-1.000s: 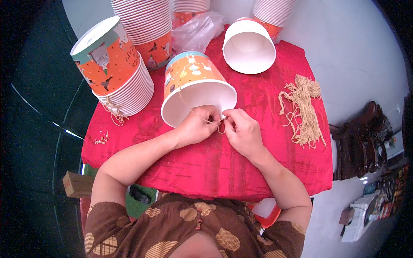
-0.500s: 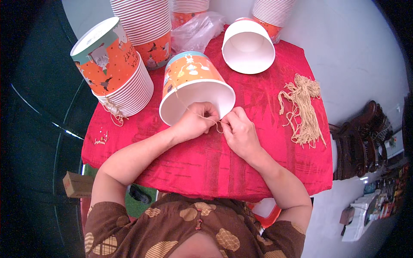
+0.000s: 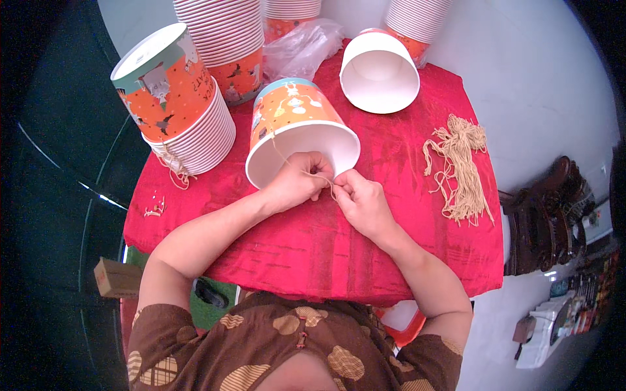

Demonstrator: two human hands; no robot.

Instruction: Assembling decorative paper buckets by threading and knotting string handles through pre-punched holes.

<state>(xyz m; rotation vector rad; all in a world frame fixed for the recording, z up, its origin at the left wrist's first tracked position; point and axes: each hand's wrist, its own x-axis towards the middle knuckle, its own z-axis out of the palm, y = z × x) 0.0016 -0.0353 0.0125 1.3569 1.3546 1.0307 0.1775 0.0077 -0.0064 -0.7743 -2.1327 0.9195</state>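
An orange paper bucket (image 3: 295, 107) with a teal base band and a white inside lies on its side, its mouth facing me. Tan string (image 3: 282, 151) runs from the bucket's side across its rim down to my fingers. My left hand (image 3: 301, 180) is closed in a pinch on the string, in front of the bucket's mouth. Right beside it, my right hand (image 3: 360, 201) pinches the string too, close to the rim. A small loop of string shows between the hands. The string's exact path between the fingertips is hidden.
On the left is an upside-down bucket stack (image 3: 189, 133) with string hanging at its lower rim. Taller stacks (image 3: 218, 32) and a clear plastic bag (image 3: 303, 47) stand behind. Another bucket (image 3: 379, 73) lies at the back right. A tan string bundle (image 3: 460, 169) rests on the red tablecloth (image 3: 417, 260).
My right hand has shifted slightly, its fingers still pinched on the string. The whole view has moved a little. The bucket lies as before.
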